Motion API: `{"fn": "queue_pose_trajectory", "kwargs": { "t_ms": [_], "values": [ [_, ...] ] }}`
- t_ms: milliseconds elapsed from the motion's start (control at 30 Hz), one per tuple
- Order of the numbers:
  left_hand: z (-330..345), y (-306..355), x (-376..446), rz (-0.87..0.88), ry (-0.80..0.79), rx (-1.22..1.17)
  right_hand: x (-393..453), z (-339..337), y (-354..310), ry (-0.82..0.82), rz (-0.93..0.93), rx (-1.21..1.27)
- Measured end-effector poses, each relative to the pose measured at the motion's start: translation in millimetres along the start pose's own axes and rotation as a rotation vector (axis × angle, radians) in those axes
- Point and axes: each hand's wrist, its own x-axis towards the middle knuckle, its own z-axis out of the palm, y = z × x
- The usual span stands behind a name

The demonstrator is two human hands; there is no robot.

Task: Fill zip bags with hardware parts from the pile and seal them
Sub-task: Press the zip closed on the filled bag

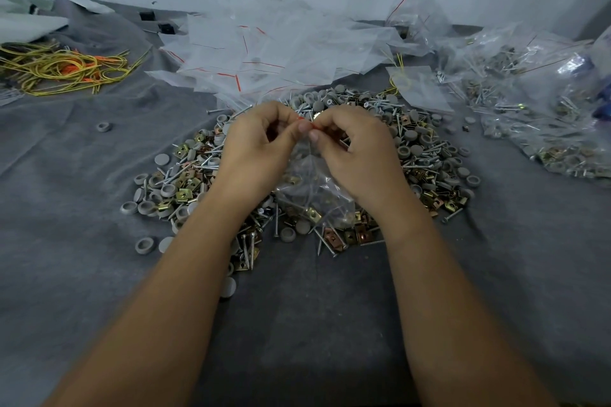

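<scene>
**Sealing a filled bag over the pile**

The left hand point(264, 139) and right hand point(350, 142) meet at the top edge of a small clear zip bag point(314, 188), each with fingers curled and thumb and forefinger pinching the red zip strip point(305, 125) at its mouth. The bag hangs between the wrists, above the middle of the pile of hardware parts point(429, 155), and already holds a few parts: a brass-coloured clip and some screws show through the film. This looks like the sealing step; the next move probably calls for running the pinch along the strip until it closes end to end, keeping the thin film flat so no part catches in the track.

The pile mixes round grey plastic caps point(145, 208), some dished side up, slim silver screws point(251, 248) and small square yellow-zinc clips point(185, 196). Behind it lies a loose heap of empty bags point(264, 53), limp and glossy with red lines. To the right sit filled bags point(535, 102), crinkled and lumpy. Far left, a tangle of yellow and orange cords point(66, 69) rests on the soft grey cloth point(66, 274) covering the surface.
</scene>
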Motion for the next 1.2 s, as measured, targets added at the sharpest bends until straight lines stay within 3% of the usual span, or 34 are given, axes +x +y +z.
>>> {"fn": "queue_pose_trajectory", "kwargs": {
  "t_ms": [500, 700, 767, 867, 1000, 1100, 1200],
  "values": [
    [-19, -6, 7, 0.015, 0.185, -0.063, 2, -16, 11, 0.020, 0.113, 0.047],
    [-19, -9, 5, 0.009, 0.238, -0.120, 1, -19, 8, 0.190, 0.183, 0.099],
    [-17, -8, 4, -0.006, 0.180, -0.211, 2, -20, 7, 0.244, 0.203, 0.133],
    [-17, -10, 4, -0.143, -0.090, -0.408, 3, -28, 8, 0.409, 0.275, 0.354],
    [-18, -10, 1, -0.153, -0.528, -0.198, 8, -37, 9, 0.656, 0.410, 0.784],
    [-13, -8, -1, -0.118, -0.435, -0.148, 9, -35, 9, 0.657, 0.440, 0.950],
    [-12, -9, 0, -0.134, -0.203, -0.229, 8, -32, 8, 0.487, 0.498, 1.091]
  ]
}}
